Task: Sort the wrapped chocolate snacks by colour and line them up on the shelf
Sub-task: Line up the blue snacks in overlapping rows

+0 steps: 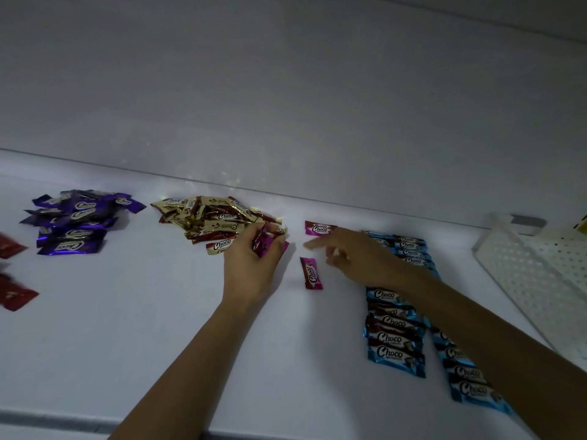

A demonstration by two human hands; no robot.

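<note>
My left hand (251, 265) grips a small bunch of pink snacks (263, 242) beside the gold pile (219, 222). My right hand (352, 255) hovers with loose fingers and holds nothing. It is just right of two single pink snacks on the white shelf (143, 328), one (319, 228) near the back and one (311, 273) nearer me. Blue snacks (394, 331) lie in two rows on the right, partly hidden under my right forearm. A purple pile (76, 222) sits at the left, and red snacks (12, 293) lie at the left edge.
A white perforated tray (533, 274) stands at the far right of the shelf. The shelf's back wall (286, 106) rises behind the piles. The shelf's front edge (63, 422) runs along the bottom.
</note>
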